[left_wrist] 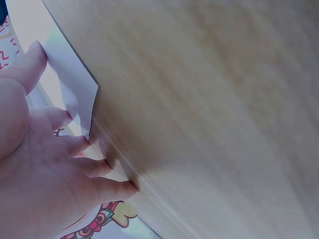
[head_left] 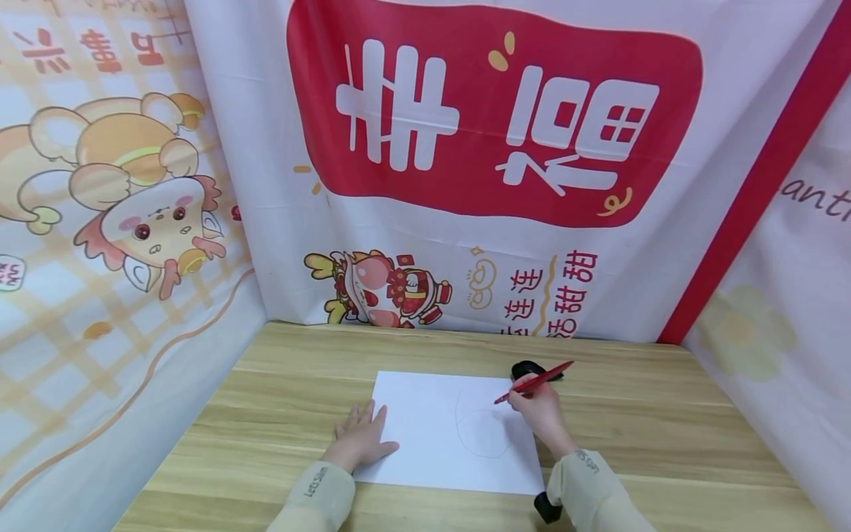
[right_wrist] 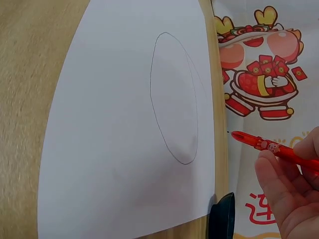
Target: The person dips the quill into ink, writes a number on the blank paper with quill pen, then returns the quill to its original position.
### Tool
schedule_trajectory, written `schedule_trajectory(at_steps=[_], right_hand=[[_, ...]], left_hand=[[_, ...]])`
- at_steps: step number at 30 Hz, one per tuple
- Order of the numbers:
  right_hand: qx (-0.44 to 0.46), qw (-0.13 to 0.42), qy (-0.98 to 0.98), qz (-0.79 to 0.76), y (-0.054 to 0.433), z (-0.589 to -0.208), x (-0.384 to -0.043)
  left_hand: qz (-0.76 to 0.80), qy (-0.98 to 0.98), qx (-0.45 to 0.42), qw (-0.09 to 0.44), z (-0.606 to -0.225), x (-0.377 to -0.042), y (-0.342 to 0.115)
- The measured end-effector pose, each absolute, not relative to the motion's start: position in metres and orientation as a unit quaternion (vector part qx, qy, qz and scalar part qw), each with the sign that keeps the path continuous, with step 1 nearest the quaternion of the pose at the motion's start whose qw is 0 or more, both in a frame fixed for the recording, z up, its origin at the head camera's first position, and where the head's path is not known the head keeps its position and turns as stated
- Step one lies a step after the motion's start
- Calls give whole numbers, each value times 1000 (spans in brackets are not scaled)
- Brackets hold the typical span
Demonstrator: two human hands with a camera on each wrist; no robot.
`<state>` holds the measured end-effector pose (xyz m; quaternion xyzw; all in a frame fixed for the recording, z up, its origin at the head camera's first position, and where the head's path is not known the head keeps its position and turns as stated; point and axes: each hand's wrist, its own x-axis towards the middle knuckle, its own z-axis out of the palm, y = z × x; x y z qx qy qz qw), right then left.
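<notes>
A white sheet of paper [head_left: 422,454] lies on the wooden table, bearing a thin pencil-like oval [right_wrist: 151,94] with a faint line trailing off one side. My left hand [head_left: 361,439] rests flat at the sheet's left edge, fingers spread; in the left wrist view its fingertips [left_wrist: 75,144] touch paper and wood near a corner. Between thumb and fingers, my right hand [head_left: 541,414] pinches a red pen [head_left: 541,379] with a small printed figure. Its tip hovers over the sheet's upper right part in the head view, and shows against the backdrop in the right wrist view.
A black object [head_left: 527,369] sits at the sheet's top right corner, partly behind the right hand. Another black piece [head_left: 548,507] lies by the right sleeve. Printed cloth walls [head_left: 266,222] stand behind and on both sides of the table [head_left: 292,362].
</notes>
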<state>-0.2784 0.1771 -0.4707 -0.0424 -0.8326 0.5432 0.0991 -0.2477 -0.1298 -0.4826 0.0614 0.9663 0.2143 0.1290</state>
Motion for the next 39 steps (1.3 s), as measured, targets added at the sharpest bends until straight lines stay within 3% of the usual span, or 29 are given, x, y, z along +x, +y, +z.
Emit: schedule_trajectory(at_steps=[39], right_hand=[[-76,107,-838,529,220,-474,-279]], left_hand=[[210,967,62,130,-482,-247,-129]])
